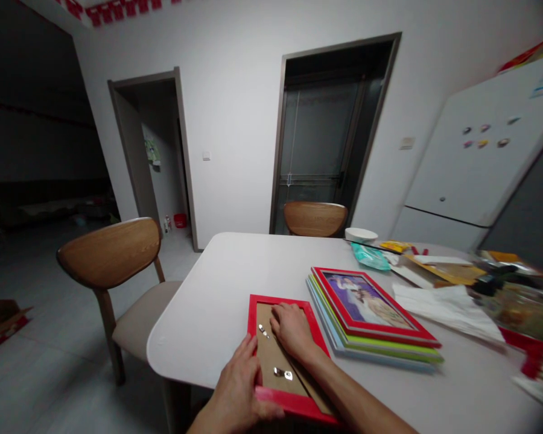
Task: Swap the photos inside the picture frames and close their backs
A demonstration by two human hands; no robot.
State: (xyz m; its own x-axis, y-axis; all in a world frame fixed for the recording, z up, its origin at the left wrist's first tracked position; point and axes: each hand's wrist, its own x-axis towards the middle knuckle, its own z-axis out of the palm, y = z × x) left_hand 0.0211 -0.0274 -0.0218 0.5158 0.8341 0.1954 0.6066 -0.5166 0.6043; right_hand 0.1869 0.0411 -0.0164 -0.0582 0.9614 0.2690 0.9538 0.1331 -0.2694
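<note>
A red picture frame (314,319) lies face down at the near edge of the table, its brown backing board (271,352) showing with small metal hangers on it. My left hand (242,386) grips the frame's near left corner, thumb along the near rail and fingers at the left rail. My right hand (292,328) is on the far part of the backing board, fingers bent and together; the fingertips are partly hidden. Under the right forearm, a dark slanting gap shows along the board. Just right of it sits a stack of frames, topped by a red-framed photo (366,301).
The white table (199,313) carries a teal packet (370,256), a white bowl (361,235), white paper (447,307) and clutter on the right. Wooden chairs stand at the left (113,253) and far side (315,218). A white fridge (470,175) rises at the right.
</note>
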